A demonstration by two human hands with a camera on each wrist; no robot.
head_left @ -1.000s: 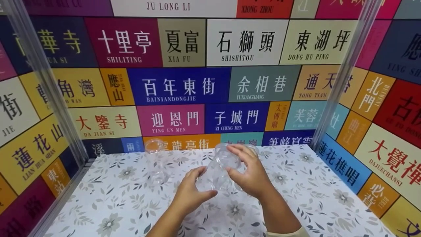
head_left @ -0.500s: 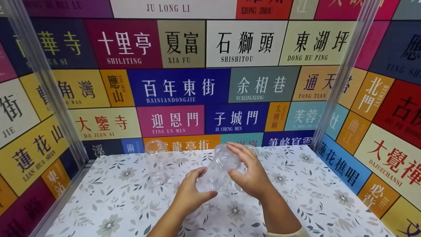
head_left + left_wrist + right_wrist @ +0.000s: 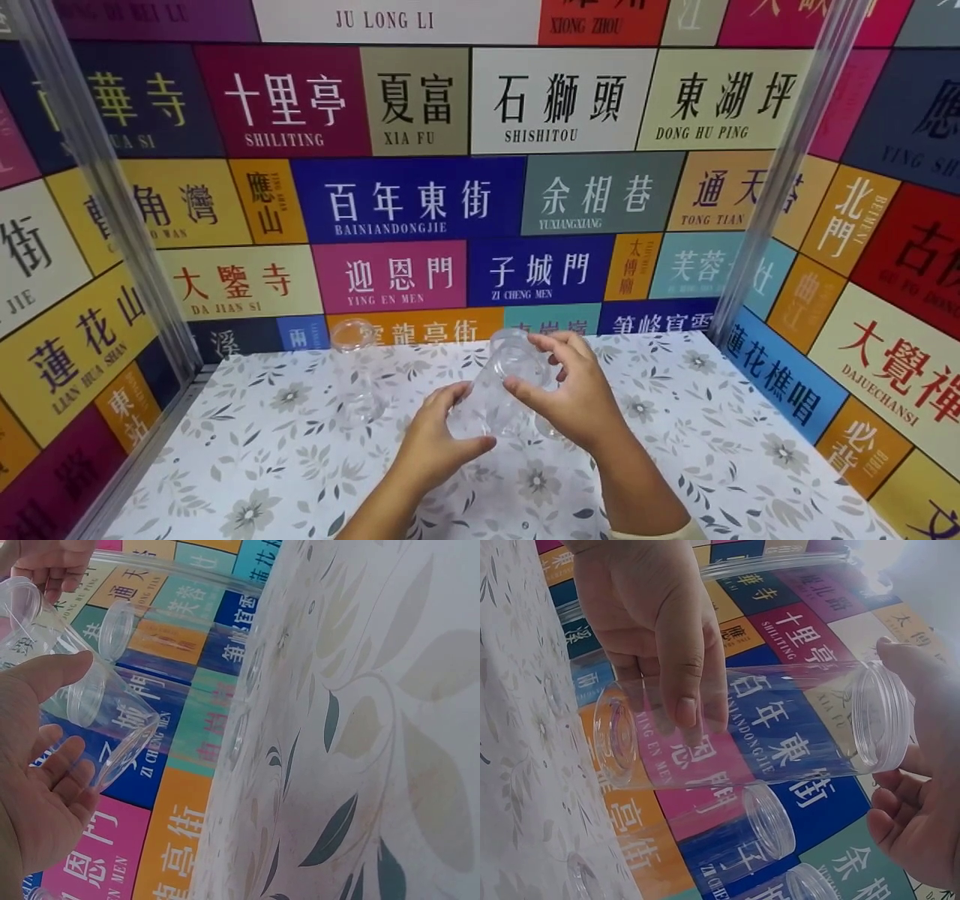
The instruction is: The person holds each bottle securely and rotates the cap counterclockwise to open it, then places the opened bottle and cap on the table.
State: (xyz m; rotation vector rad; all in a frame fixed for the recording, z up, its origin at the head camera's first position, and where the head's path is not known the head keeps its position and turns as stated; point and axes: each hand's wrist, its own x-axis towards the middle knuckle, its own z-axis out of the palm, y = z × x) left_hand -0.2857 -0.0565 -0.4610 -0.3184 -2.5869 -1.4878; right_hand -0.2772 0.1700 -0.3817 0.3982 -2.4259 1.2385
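A clear plastic jar (image 3: 487, 401) stands tilted between the hands, its ringed top end (image 3: 881, 716) up and to the right. My left hand (image 3: 439, 439) grips its body, with the thumb and fingers on opposite sides (image 3: 664, 637). At the top end, my right hand (image 3: 577, 394) holds the rim between thumb and fingers. Whether that ring is a separate screw lid or the jar's own neck is hard to tell through the clear plastic. Two similar clear jars (image 3: 771, 821) show behind the held one, partly hidden by it and the right hand in the head view.
Another clear jar (image 3: 356, 375) stands upright on the left, near the table's back edge. A white cloth with grey flowers (image 3: 300, 480) covers the table. Colourful sign-patterned walls (image 3: 405, 195) and clear corner posts (image 3: 780, 172) enclose the back and sides.
On the jar's top, the right hand's thumb has shifted left and its fingers have drawn back and bent more. The left hand and the jar stay nearly where they were.
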